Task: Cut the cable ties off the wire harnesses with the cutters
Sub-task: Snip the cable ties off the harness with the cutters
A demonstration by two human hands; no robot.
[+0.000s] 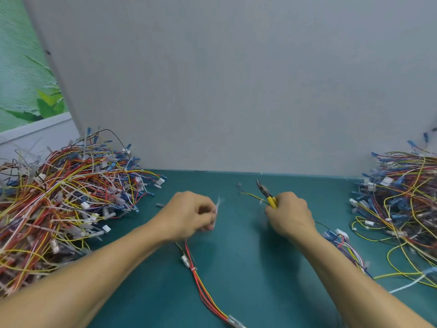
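Observation:
My left hand (189, 215) is closed around a wire harness (203, 287) of red and yellow wires that trails toward me across the green mat. A pale cable tie (218, 204) sticks up from its fingers, blurred. A white tie (194, 268) still wraps the harness lower down. My right hand (289, 215) grips yellow-handled cutters (266, 194), jaws pointing up and away to the left. A thin yellow wire (250, 196) lies just beneath the jaws. The two hands are about a hand's width apart.
A large heap of tied harnesses (63, 200) fills the left side. Another heap of harnesses (402, 209) sits at the right. A bundle with a blue and white connector (338, 235) lies beside my right wrist. A grey wall (236, 91) rises behind the mat (248, 268).

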